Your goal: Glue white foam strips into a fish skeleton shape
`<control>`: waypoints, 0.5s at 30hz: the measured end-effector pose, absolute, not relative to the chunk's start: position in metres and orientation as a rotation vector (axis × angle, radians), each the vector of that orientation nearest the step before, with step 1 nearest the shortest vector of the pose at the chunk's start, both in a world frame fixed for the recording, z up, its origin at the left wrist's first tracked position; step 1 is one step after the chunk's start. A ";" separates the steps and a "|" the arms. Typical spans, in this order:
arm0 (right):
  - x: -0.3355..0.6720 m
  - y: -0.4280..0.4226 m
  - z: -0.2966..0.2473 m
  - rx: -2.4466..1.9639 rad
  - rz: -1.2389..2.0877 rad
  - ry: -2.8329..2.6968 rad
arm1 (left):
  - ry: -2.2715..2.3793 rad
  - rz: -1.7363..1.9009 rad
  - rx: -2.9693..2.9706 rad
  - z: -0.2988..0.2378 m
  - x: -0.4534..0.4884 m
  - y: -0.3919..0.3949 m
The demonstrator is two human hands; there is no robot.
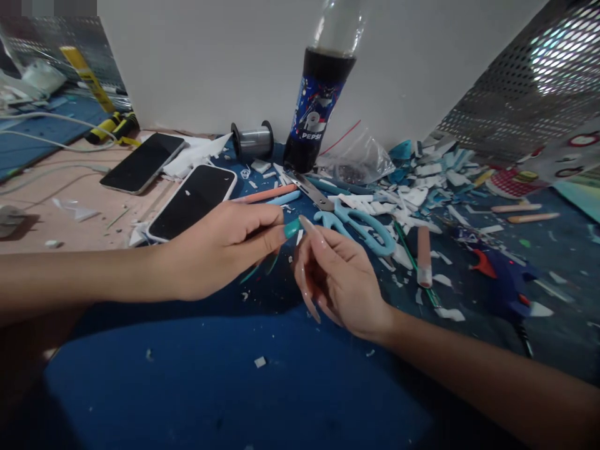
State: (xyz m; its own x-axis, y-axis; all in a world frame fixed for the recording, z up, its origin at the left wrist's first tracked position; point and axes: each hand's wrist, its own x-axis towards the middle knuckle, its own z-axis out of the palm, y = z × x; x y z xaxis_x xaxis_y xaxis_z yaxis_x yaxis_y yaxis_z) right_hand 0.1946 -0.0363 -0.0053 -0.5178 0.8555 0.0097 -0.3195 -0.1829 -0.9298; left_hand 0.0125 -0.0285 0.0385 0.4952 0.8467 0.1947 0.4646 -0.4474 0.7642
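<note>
My left hand [234, 247], with long teal nails, is closed, thumb pressed against the curled fingers. Its thumb tip nearly meets the fingertips of my right hand [340, 275], which has long pale nails and is drawn into a pinch. A small white sliver shows between the hands, but what either one holds is too small or hidden to name. Just beyond them lie light-blue-handled scissors [368, 231], blades pointing toward a Pepsi bottle [316, 112]. A phone with a white edge [194, 200] lies behind my left hand.
A second phone [143, 162] and a spool [253, 140] stand farther back. White and blue scraps [435, 172] pile up at the right. A glue gun [509, 278] lies right, its cord running toward me. A white panel [210, 62] closes off the back.
</note>
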 end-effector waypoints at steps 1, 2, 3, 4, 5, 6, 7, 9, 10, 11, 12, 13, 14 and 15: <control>0.194 -0.036 -0.006 -0.689 1.796 -1.230 | 1.087 0.765 2.141 0.038 0.012 -0.028; 0.194 -0.036 -0.007 -0.696 1.784 -1.223 | 1.106 0.764 2.195 0.037 0.011 -0.028; 0.193 -0.036 -0.008 -0.705 1.772 -1.219 | 1.135 0.756 2.263 0.037 0.010 -0.028; 0.193 -0.036 -0.008 -0.721 1.763 -1.216 | 1.174 0.737 2.357 0.037 0.008 -0.030; 0.193 -0.036 -0.009 -0.740 1.754 -1.210 | 1.239 0.700 2.476 0.037 0.007 -0.032; 0.193 -0.035 -0.009 -0.755 1.746 -1.203 | 1.324 0.624 2.613 0.038 0.007 -0.036; 0.193 -0.035 -0.009 -0.765 1.739 -1.197 | 1.421 0.517 2.754 0.038 0.007 -0.041; 0.194 -0.035 -0.009 -0.773 1.727 -1.179 | 1.606 0.164 2.948 0.036 0.007 -0.053; 0.194 -0.035 -0.008 -0.776 1.725 -1.177 | 1.665 -0.008 2.971 0.034 0.008 -0.060; 0.194 -0.035 -0.008 -0.778 1.726 -1.178 | 1.705 -0.162 2.948 0.032 0.009 -0.066; 0.194 -0.034 -0.008 -0.778 1.730 -1.180 | 1.715 -0.277 2.919 0.029 0.010 -0.071; 0.194 -0.034 -0.008 -0.776 1.733 -1.182 | 1.699 -0.360 2.894 0.025 0.011 -0.074; 0.194 -0.034 -0.007 -0.775 1.736 -1.185 | 1.677 -0.409 2.884 0.021 0.011 -0.077; 0.194 -0.034 -0.007 -0.777 1.738 -1.189 | 1.663 -0.417 2.893 0.016 0.011 -0.078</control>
State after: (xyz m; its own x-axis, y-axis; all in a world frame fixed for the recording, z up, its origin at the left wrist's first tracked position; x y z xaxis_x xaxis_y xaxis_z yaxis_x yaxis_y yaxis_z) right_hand 0.1941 -0.0344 -0.0072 -0.4292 0.9030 -0.0211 -0.3074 -0.1680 -0.9366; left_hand 0.0113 -0.0779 0.0161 0.4865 0.8676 -0.1026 0.8132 -0.4926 -0.3098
